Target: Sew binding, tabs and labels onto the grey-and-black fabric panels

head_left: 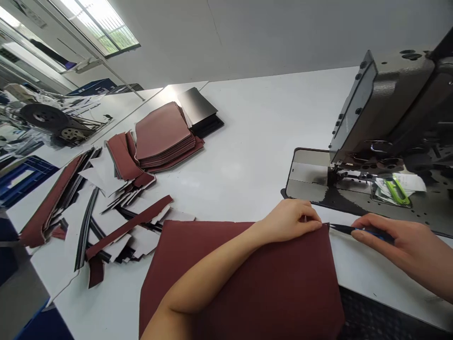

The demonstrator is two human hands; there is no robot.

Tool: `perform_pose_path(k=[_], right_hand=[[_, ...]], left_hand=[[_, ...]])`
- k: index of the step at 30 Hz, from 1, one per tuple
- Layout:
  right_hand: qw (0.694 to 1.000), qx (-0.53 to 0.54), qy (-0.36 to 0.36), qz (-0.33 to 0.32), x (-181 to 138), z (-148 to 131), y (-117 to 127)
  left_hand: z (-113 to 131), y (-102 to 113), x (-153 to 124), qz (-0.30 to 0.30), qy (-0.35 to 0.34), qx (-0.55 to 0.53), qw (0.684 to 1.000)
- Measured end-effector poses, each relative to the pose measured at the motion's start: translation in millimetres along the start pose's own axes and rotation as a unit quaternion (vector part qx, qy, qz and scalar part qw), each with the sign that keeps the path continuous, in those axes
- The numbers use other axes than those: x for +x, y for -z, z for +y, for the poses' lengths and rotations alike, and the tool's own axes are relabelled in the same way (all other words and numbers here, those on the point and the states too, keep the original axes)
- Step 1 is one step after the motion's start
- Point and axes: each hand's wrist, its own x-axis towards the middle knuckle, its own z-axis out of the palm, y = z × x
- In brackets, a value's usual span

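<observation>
**Maroon panel [262,283] pinched at one corner, tool held alongside**

We find the left hand [290,221] closed in a firm pinch on the panel's far corner. The right hand [392,238] is curled around a slim black-and-blue pen-like tool [357,230], its tip just beside that corner. The panel lies flat on the white worktable [255,118] beneath the grip, short of the industrial sewing machine [382,113] beyond it. Green-handled snips [397,191] rest on the machine bed, beyond the right hand. Far left of the grip, a squared stack of maroon panels [163,134] lies beside black sheets [198,106]; nearer, loose maroon strips and white-backed offcuts [106,219] lie unsorted. We cannot tell whether the held panel carries stitching.
</observation>
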Motion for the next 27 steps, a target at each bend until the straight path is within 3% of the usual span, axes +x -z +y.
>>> perform_pose_path(k=[3, 10, 17, 21, 27], right_hand=[[1.000, 0.001, 0.008, -0.024, 7, -3, -1], [0.997, -0.020, 0.053, -0.053, 32, -9, 0], [0.969, 0.047, -0.080, -0.231, 49, -11, 10], [0.952, 0.102, -0.130, -0.257, 49, -11, 11], [0.947, 0.129, -0.123, -0.267, 55, -13, 9]], left_hand=[[0, -1, 0, 0.016, 0.004, 0.046, 0.999], [5, -4, -2, -0.009, -0.022, 0.173, 0.985], [4, -6, 1, -0.029, -0.003, 0.133, 0.991], [2, -3, 1, -0.036, -0.001, 0.086, 0.996], [-1, 1, 4, -0.036, 0.003, 0.043, 0.998]])
